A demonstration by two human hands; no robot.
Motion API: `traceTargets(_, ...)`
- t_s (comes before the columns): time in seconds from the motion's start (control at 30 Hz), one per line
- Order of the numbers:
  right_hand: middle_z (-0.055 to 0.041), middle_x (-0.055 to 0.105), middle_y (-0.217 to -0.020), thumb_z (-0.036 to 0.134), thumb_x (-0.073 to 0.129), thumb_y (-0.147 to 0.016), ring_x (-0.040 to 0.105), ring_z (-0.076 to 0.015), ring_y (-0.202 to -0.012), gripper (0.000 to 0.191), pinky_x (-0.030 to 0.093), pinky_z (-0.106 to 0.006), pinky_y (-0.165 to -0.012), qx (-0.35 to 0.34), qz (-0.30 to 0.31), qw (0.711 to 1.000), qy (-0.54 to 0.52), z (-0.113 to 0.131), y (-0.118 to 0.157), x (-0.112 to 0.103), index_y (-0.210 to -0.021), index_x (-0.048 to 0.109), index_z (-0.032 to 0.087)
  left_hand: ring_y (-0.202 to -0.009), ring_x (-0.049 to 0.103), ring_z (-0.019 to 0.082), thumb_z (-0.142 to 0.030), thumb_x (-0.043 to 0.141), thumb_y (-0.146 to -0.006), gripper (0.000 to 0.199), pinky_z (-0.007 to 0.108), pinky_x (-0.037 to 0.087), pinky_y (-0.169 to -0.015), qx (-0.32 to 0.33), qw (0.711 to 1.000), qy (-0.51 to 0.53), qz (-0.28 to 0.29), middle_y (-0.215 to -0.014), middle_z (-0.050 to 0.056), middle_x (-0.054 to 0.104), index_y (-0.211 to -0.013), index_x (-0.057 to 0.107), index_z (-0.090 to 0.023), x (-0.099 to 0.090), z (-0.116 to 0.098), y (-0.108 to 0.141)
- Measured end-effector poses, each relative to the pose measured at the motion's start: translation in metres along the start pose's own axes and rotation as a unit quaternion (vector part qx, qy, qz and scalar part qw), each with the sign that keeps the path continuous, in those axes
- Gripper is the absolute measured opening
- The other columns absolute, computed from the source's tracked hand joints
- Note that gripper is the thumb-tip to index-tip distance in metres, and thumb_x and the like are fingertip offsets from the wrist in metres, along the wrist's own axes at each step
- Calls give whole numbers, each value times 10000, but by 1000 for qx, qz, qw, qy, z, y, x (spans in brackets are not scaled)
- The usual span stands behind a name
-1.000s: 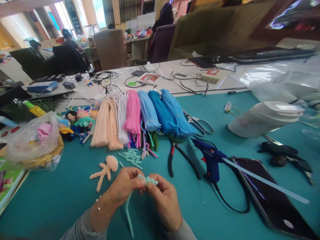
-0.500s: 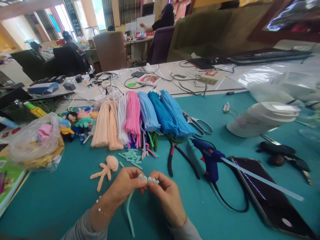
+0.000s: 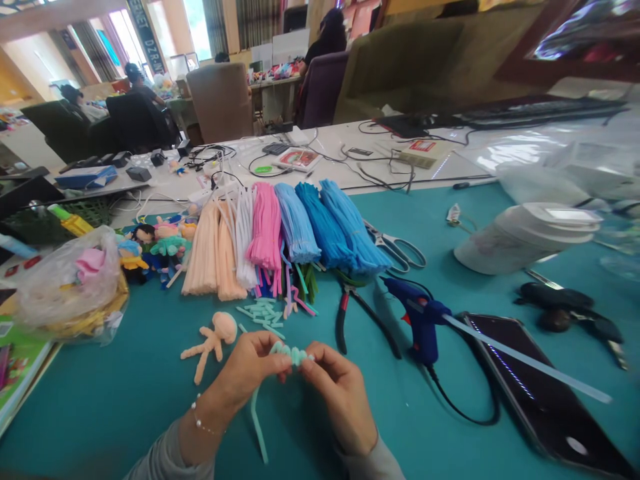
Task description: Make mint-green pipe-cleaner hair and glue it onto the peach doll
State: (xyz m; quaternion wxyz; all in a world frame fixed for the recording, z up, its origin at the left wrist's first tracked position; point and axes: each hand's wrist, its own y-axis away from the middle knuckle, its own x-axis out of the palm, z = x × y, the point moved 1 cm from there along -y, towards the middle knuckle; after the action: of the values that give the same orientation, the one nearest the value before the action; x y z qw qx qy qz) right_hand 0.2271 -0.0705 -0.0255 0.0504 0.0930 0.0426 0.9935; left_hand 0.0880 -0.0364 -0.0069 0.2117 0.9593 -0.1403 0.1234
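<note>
Both hands pinch a pale mint pipe cleaner (image 3: pixel 290 353) just above the teal mat (image 3: pixel 100 400). My left hand (image 3: pixel 247 370) grips its left part and my right hand (image 3: pixel 337 393) grips the right end. Between the fingers the stem is bent into small zigzag loops; its loose tail (image 3: pixel 257 427) hangs down toward me. A peach pipe-cleaner figure (image 3: pixel 213 341) lies just left of my left hand. Short mint offcuts (image 3: pixel 263 312) are scattered beyond it.
Bundles of peach, white, pink and blue pipe cleaners (image 3: pixel 280 230) lie ahead. Pliers (image 3: pixel 350 313), scissors (image 3: pixel 400 250), a blue glue gun (image 3: pixel 423 320) and a phone (image 3: pixel 530 390) lie right. Small dolls (image 3: pixel 155 247) and a plastic bag (image 3: pixel 70 280) sit left. People work at far tables.
The zigzag section between my fingers has lengthened and my hands have drawn slightly apart. The tail swung a little. Nothing else on the mat moved.
</note>
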Motion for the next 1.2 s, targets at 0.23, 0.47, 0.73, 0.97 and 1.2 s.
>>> traceTargets(0.23,-4,561,-620,496,694,-750,519,-161,-609,368,429,-288,-607,6,40,999,-3,5,3,3,-612,557,184,-434,520,107,-261,759,-532,184,237,417,-465,-6,1000,-2,-13,-457,-2,602,-520,615,-148,2,3,0)
traceTargets(0.47,15,516,-610,422,689,-758,487,-143,-575,323,399,-268,-563,-11,39,999,6,4,3,1,-596,529,193,-417,512,106,-257,763,-531,182,232,419,-458,-12,1000,-10,-4,-437,-6,597,-516,616,-150,2,5,-1)
traceTargets(0.73,8,537,-604,416,663,-776,504,-151,-584,306,411,-273,-584,-26,26,998,46,7,4,3,-603,541,195,-435,533,107,-263,774,-543,167,232,431,-479,-8,1000,-11,-12,-483,-3,629,-563,658,-144,1,4,-1)
traceTargets(0.97,-24,598,-681,504,670,-763,547,-185,-674,329,435,-292,-650,6,36,999,39,8,5,1,-717,600,185,-428,523,106,-274,764,-551,160,246,429,-486,8,999,-10,-37,-472,3,625,-542,668,-146,0,2,-2)
traceTargets(1.2,10,523,-583,497,740,-674,454,-141,-566,358,390,-260,-546,14,-39,999,8,11,1,-1,-592,585,185,-449,538,117,-324,751,-576,230,267,448,-503,-11,1000,22,-20,-540,22,642,-674,730,-117,1,-4,-1)
